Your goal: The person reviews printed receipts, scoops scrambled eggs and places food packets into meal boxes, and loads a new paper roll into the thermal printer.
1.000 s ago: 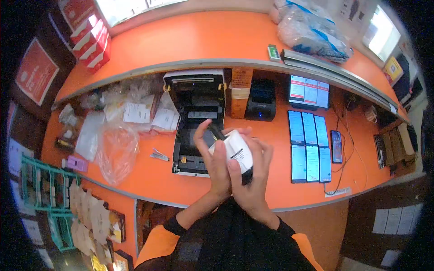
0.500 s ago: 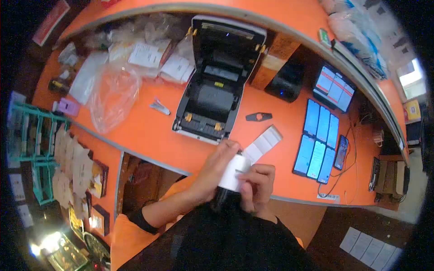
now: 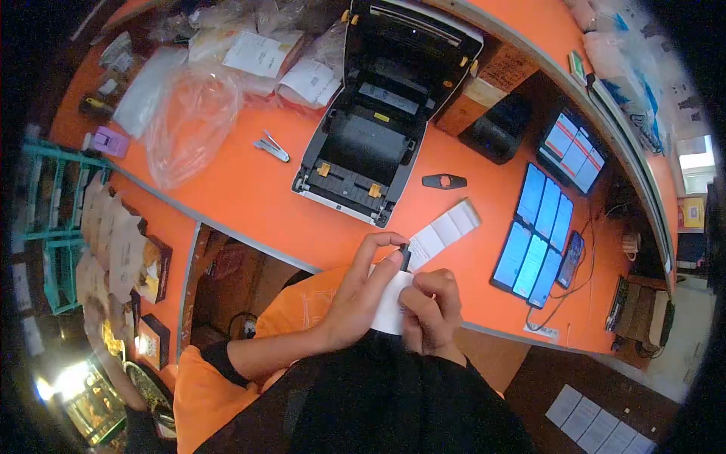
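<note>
Close to my body, a white paper label roll (image 3: 391, 309) is held between my hands, with a black rod end (image 3: 406, 257) sticking out at its top. My left hand (image 3: 359, 291) is closed around the roll's left side, thumb and forefinger near the rod. Against the right side, my right hand (image 3: 432, 309) presses curled fingers; its fingertips are partly hidden. A strip of white labels (image 3: 445, 233) lies on the desk just beyond the hands. Farther back stands a label printer (image 3: 355, 144) with its lid up. A flat black piece with a hole (image 3: 444, 181) rests beside it.
On the orange desk (image 3: 249, 204) are a stapler (image 3: 274, 147), a clear plastic bag (image 3: 189, 136) and bagged papers (image 3: 257, 54). Several phones (image 3: 535, 227) and a tablet (image 3: 572, 153) stand at right with cables. Boxes (image 3: 121, 234) are at left; another person's arm (image 3: 125, 371) shows lower left.
The view has shifted slightly. My left fingers now spread higher around the rod end, which shows more plainly. My right fingers have curled against the roll. Another person's arm has appeared at lower left.
</note>
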The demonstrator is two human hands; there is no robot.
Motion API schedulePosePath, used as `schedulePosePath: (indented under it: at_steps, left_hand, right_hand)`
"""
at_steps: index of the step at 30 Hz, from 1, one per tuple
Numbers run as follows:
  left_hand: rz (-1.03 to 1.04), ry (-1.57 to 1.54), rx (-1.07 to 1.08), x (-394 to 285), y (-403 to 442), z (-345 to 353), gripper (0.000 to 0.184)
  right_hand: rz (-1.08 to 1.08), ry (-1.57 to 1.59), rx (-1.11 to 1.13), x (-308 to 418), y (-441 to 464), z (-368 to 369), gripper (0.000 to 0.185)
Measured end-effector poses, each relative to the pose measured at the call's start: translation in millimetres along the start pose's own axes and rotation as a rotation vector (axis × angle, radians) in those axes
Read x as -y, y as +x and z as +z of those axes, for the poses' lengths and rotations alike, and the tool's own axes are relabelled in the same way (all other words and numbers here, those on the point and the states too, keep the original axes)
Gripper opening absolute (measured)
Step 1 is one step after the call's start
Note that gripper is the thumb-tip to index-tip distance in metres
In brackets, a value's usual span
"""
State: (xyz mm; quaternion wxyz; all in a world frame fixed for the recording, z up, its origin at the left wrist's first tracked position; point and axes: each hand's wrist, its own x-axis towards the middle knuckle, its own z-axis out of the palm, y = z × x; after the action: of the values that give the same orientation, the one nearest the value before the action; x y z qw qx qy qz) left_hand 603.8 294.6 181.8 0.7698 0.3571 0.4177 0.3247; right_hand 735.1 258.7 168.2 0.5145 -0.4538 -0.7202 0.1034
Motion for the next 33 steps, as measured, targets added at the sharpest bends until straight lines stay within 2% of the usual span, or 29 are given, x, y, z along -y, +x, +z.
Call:
schedulePosePath:
  at_steps: [4,7,9,12,16,18,22,24,25,26,28,31,33]
  left_hand:
    - [-0.035,-0.043,0.018,3.1,0.9,0.0,0.024]
    - [0.003,-0.078,0.012,1.4,1.8,-0.4,0.023]
    - [-0.020,-0.070,-0.008,3.9,3.2,-0.2,0.023]
    - [0.073,-0.021,-0.015,6.6,5.6,-0.1,0.022]
    - [0.036,-0.074,0.009,6.1,5.2,-1.2,0.022]
    - [0.013,-0.103,0.029,9.2,5.2,-1.1,0.022]
    - [-0.012,-0.114,-0.014,9.8,7.2,-1.1,0.022]
    - [0.015,-0.144,0.028,7.4,6.7,-1.3,0.022]
    - [0.013,-0.146,0.027,8.1,6.3,-1.4,0.022]
    - [0.014,-0.148,0.023,8.8,6.8,-1.4,0.022]
    - [0.011,-0.151,0.021,10.5,7.4,-1.0,0.022]
    - [0.048,-0.083,0.002,12.2,8.2,-1.8,0.021]
    - [0.003,-0.131,0.023,13.3,7.3,-2.0,0.021]
  right_hand:
    - [0.016,0.000,0.004,-3.1,-1.0,-0.7,0.022]
    - [-0.024,0.113,0.094,-8.4,-8.4,-2.5,0.014]
    - [0.073,0.185,-0.016,-7.5,-11.0,4.5,0.016]
    - [0.038,0.064,0.045,-3.4,1.3,1.5,0.023]
    - [0.085,0.027,0.053,-2.8,-4.4,4.7,0.017]
    - [-0.010,0.025,0.024,-5.5,-2.1,4.3,0.015]
    - [0.024,0.125,0.026,-19.9,-24.6,1.5,0.018]
    - [-0.005,0.215,-0.033,-15.5,-13.7,4.6,0.025]
    - [0.112,0.278,-0.160,-10.1,-18.0,13.6,0.028]
    - [0.112,0.276,-0.159,-8.4,-15.1,11.7,0.028]
    - [0.089,0.060,-0.005,-2.7,-5.8,5.4,0.028]
    - [0.020,0.004,0.071,-3.7,-3.4,1.8,0.025]
    - [-0.017,0.084,0.023,-14.2,-18.4,4.1,0.023]
